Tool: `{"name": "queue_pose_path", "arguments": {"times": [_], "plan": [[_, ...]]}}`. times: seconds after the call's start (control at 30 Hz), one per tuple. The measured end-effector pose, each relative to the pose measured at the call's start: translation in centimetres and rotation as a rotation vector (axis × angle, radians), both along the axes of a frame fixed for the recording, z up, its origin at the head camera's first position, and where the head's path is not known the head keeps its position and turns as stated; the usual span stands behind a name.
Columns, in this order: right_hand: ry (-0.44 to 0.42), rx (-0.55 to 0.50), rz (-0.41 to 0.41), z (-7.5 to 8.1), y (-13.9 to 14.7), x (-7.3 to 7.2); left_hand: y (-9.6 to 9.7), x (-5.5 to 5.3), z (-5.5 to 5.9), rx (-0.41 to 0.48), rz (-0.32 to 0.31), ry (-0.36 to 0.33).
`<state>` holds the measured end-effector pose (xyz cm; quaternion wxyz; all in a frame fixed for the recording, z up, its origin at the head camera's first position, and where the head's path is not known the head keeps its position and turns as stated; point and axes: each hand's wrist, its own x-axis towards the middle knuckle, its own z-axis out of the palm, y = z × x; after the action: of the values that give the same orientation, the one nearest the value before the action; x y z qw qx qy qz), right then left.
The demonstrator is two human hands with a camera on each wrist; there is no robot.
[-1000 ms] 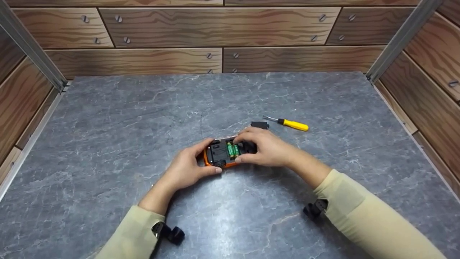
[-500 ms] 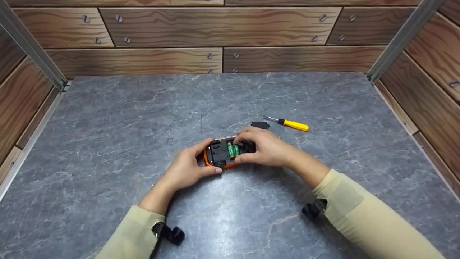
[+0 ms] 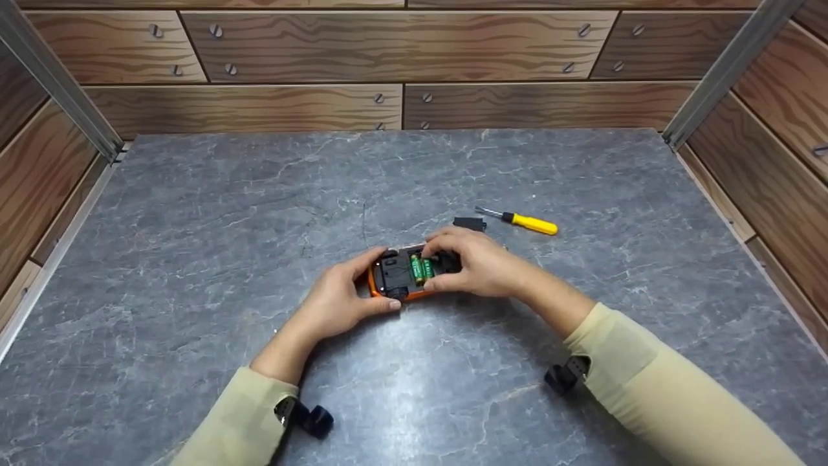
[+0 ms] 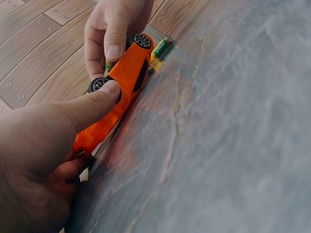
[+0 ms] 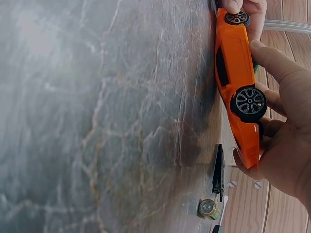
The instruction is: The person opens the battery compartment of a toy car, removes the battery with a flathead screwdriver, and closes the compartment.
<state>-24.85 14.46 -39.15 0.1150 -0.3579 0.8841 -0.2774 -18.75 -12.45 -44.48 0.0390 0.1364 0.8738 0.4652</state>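
Note:
An orange toy car (image 3: 392, 275) lies upside down on the table, its black underside up and battery compartment uncovered. Two green batteries (image 3: 417, 269) show side by side in the compartment. My left hand (image 3: 333, 301) grips one end of the car, thumb on the near side by a wheel (image 4: 100, 84), fingers on the far side. Over the compartment, my right hand (image 3: 482, 266) pinches the right-hand battery between thumb and fingers; its palm covers the car's other end. Another green battery (image 5: 208, 208) lies on the table beyond the car, mostly hidden from the head view by my right hand.
Behind my right hand lies a small black cover (image 3: 469, 224). To its right rests a screwdriver (image 3: 532, 224) with a yellow handle. Wood-patterned panels (image 3: 401, 48) and metal posts (image 3: 728, 71) bound the grey marbled table (image 3: 226, 207).

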Motion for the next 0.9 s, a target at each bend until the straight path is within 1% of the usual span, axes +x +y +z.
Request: {"name": "queue_pose_path", "arguments": {"times": [0.23, 0.4, 0.5, 0.7, 0.9], "plan": [[-0.004, 0.0, -0.005, -0.2, 0.3, -0.1, 0.1, -0.1, 0.0, -0.003, 0.001, -0.002], [0.001, -0.049, 0.005, -0.2, 0.6, -0.2, 0.1, -0.1, 0.1, 0.002, 0.003, -0.004], [0.008, -0.092, 0.009, 0.0, 0.8, -0.2, 0.1, -0.2, 0.0, 0.004, 0.006, -0.004], [0.029, -0.144, -0.007, 0.9, 1.7, -0.2, 0.1, -0.1, -0.1, 0.004, 0.018, -0.035], [0.039, -0.177, -0.067, 1.6, 3.7, -0.4, 0.1, -0.2, -0.1, 0.006, 0.023, -0.034]]}}
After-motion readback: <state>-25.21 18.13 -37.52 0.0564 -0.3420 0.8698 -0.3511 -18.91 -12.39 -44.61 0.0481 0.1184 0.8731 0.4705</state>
